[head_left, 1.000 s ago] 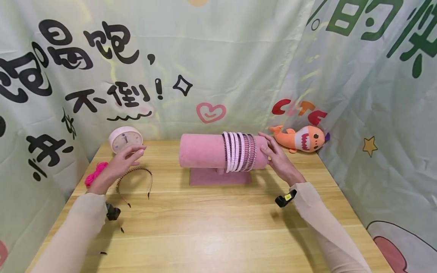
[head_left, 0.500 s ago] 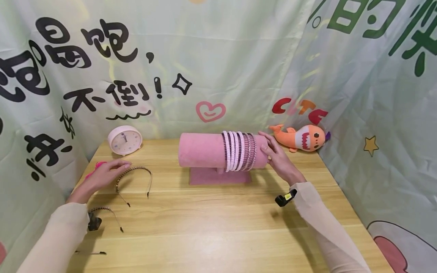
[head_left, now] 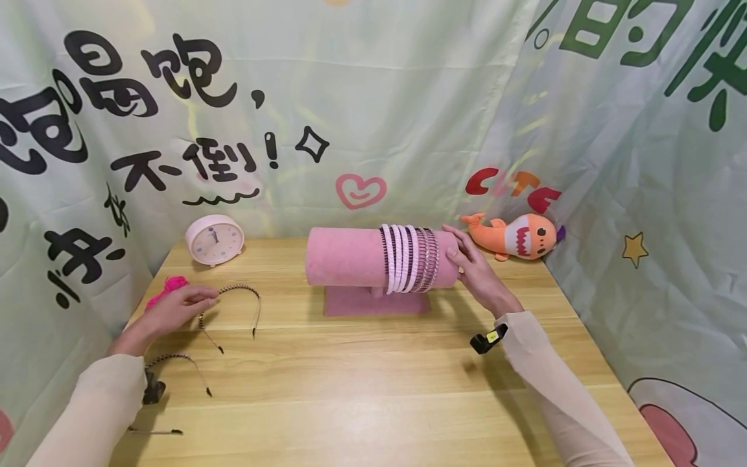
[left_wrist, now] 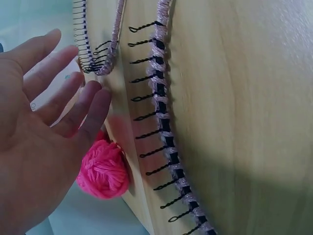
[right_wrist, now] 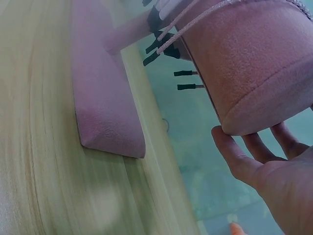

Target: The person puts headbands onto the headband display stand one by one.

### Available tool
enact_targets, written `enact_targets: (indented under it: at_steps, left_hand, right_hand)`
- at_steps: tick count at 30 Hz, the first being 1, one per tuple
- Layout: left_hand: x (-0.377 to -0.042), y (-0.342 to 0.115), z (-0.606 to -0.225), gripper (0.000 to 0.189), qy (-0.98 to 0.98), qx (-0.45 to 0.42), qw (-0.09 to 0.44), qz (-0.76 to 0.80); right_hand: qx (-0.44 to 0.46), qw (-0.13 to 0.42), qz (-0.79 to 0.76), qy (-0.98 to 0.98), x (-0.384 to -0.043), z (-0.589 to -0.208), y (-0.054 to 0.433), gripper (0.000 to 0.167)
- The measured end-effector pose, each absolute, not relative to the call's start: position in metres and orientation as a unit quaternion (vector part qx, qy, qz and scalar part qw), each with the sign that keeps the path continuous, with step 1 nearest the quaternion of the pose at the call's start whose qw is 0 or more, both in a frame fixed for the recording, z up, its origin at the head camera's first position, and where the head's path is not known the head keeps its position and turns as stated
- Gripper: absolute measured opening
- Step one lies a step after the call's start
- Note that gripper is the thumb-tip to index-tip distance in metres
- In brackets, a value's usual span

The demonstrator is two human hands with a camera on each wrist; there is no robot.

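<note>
My left hand (head_left: 172,310) is over the left of the table, fingertips at a thin headband (head_left: 244,287); whether they touch cannot be told. In the left wrist view its fingers are spread and loosely bent, holding nothing visible; a closer headband with black wire loops (left_wrist: 161,93) lies beside it. More headbands lie nearer me, a second one (head_left: 198,373) partly behind my sleeve. My right hand (head_left: 481,275) touches the right end of a pink padded headband stand (head_left: 344,256), its fingertips on the end's rim in the right wrist view. White and beaded headbands (head_left: 403,259) hang round the roll.
A bright pink yarn ball (left_wrist: 103,169) lies beyond my left hand. A pale pink clock (head_left: 214,240) stands at the back left, and an orange plush toy (head_left: 513,237) at the back right. Printed cloth (head_left: 373,117) hangs behind the wooden table (head_left: 362,389).
My left hand has come down and left from before the clock, then shifted slightly lower to the headband. My right hand and the stand have stayed put.
</note>
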State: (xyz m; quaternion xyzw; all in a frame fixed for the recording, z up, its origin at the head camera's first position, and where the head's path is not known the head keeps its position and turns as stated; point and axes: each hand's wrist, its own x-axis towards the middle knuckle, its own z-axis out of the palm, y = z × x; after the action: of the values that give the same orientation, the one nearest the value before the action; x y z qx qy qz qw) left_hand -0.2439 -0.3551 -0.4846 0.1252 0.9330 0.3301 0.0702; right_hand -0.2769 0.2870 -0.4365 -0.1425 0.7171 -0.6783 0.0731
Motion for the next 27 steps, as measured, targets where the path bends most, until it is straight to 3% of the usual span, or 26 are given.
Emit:
enact_targets:
  at_steps: [27]
  left_hand:
    - [-0.2469,-0.3584,-0.4878,0.037,0.943,0.118,0.063,0.305]
  right_hand:
    - [-0.14,0.078,-0.672,0.723,-0.2764,-0.4363,0.2876,0.06]
